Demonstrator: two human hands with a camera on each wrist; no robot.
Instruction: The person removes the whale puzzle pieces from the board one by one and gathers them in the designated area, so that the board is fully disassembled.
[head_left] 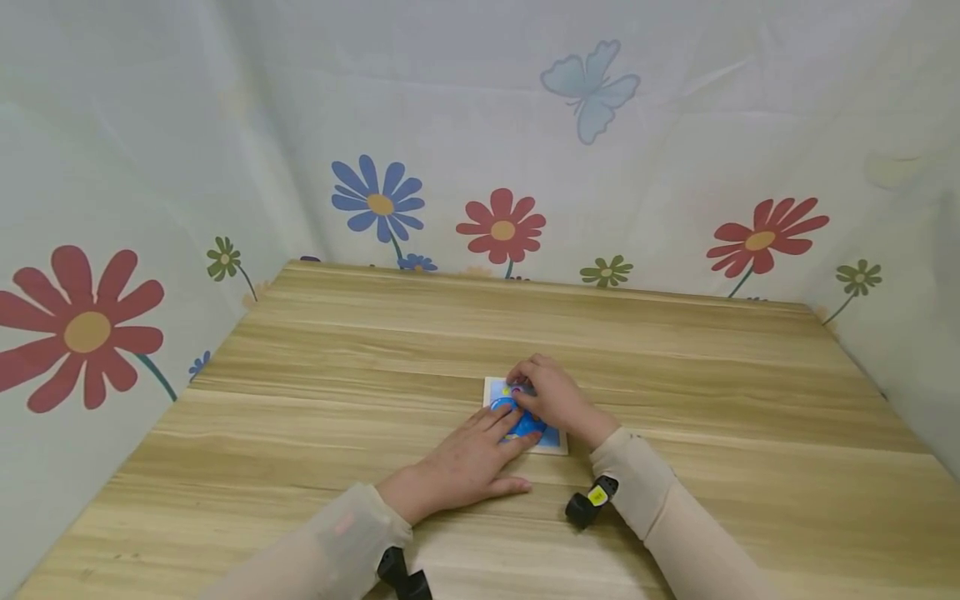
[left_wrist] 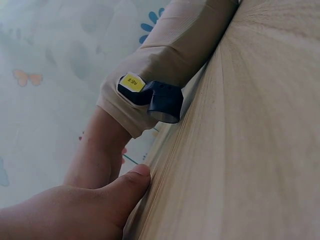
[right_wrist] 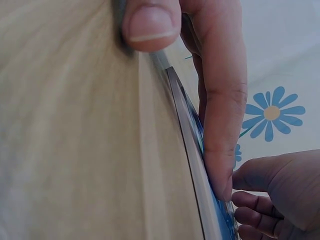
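A small square picture puzzle [head_left: 556, 442] with a pale rim and blue picture lies flat on the wooden table. My left hand [head_left: 467, 460] rests over its near left part, fingers extended onto the blue picture and thumb out on the table. At the far edge, my right hand [head_left: 557, 395] bends its fingers and thumb round a small puzzle piece [head_left: 516, 389] with a pinkish spot; the fingers partly hide it. In the right wrist view, the left index finger [right_wrist: 220, 115] touches the puzzle's surface, beside the curled right hand [right_wrist: 295, 195]. The left wrist view shows the left thumb [left_wrist: 131, 187].
The wooden table [head_left: 360, 333] stretches out on every side of the puzzle. A pale curtain [head_left: 465, 100] printed with flowers and a butterfly hangs behind it. Black cameras are strapped to both sleeved wrists, including the right wrist camera [head_left: 582, 508].
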